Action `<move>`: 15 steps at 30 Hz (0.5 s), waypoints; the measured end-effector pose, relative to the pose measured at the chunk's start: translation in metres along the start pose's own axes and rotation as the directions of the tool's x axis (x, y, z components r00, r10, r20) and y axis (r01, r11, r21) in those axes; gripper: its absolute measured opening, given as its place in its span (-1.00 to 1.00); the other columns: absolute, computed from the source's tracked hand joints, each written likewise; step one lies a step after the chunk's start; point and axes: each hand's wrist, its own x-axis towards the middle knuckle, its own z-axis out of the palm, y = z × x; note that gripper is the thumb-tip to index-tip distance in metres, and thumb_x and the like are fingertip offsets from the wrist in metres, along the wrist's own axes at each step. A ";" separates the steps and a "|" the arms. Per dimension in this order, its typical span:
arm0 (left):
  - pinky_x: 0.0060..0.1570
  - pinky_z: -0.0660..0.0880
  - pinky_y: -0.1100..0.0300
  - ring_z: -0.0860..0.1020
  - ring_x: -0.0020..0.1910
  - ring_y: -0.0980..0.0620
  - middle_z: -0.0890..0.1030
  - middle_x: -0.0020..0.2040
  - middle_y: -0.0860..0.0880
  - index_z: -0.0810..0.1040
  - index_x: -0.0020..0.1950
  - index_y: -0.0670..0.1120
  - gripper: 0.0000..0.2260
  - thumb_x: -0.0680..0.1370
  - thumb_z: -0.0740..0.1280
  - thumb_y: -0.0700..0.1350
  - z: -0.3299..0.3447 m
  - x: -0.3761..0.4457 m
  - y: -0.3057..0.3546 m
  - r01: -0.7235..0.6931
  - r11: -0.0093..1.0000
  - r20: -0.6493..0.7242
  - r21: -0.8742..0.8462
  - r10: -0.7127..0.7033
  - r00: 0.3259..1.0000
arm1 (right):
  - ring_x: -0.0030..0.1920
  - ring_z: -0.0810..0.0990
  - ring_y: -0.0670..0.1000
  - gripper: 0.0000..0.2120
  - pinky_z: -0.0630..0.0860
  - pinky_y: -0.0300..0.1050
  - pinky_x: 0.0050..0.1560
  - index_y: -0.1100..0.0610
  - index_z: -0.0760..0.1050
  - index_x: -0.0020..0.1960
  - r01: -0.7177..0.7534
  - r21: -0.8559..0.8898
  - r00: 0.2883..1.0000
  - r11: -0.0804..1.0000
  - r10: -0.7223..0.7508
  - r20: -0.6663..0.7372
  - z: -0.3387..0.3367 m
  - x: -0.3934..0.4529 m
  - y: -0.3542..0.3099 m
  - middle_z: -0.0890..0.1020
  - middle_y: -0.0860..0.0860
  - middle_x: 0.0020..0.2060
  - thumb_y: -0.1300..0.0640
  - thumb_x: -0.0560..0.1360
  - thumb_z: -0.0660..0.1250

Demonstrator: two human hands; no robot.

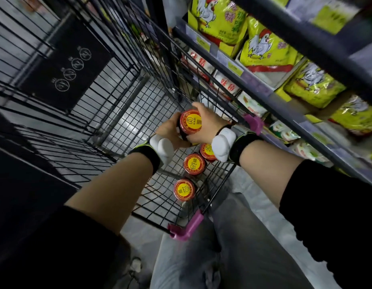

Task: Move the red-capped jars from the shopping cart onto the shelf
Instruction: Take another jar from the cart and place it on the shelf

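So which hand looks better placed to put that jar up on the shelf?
Probably the right hand. Both hands grip the lifted jar, but the shelf stands on the person's right, so that arm is nearer. The left hand would have to reach across.

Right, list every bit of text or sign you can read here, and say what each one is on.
"味精": red characters on the white packets on the lower shelf.
Yellow chicken-print bags: red characters, too blurred to read.
Black cart placard: four crossed-circle prohibition signs, captions too small.
Red-capped jars, including the jar gripped by left hand and right hand: yellow lid labels with codes, unreadable.
Shelf price tags: blurred.
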 end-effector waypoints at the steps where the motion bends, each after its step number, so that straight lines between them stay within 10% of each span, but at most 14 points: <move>1: 0.23 0.44 0.01 0.52 0.20 -0.12 0.57 0.19 -0.11 0.29 0.37 -0.06 -0.23 0.24 0.57 -0.16 -0.002 -0.005 0.004 -0.011 1.000 -0.001 0.002 0.011 1.000 | 0.43 0.31 0.15 0.00 0.30 0.02 0.39 0.09 -0.03 0.53 -0.013 0.014 1.000 1.000 0.013 -0.008 -0.002 -0.006 0.000 0.28 0.13 0.46 0.06 0.30 0.53; 6: 0.29 0.40 0.02 0.49 0.25 -0.10 0.55 0.24 -0.11 0.31 0.37 -0.10 -0.23 0.24 0.57 -0.24 -0.008 -0.016 0.020 -0.041 0.999 0.024 -0.016 0.041 0.999 | 0.45 0.30 0.15 0.18 0.31 0.10 0.40 0.13 -0.16 0.55 -0.039 0.015 0.999 0.999 0.040 -0.020 -0.011 -0.030 0.006 0.27 0.15 0.48 0.02 0.23 0.58; 15: 0.35 0.33 0.01 0.45 0.30 -0.10 0.52 0.28 -0.11 0.30 0.38 -0.12 -0.26 0.28 0.53 -0.29 -0.032 -0.032 0.050 -0.143 0.990 0.084 -0.015 0.144 0.986 | 0.35 0.43 0.15 -0.10 0.41 -0.13 0.21 0.10 0.05 0.52 -0.076 -0.055 0.993 0.996 0.070 -0.092 -0.032 -0.070 0.023 0.41 0.11 0.39 0.11 0.35 0.50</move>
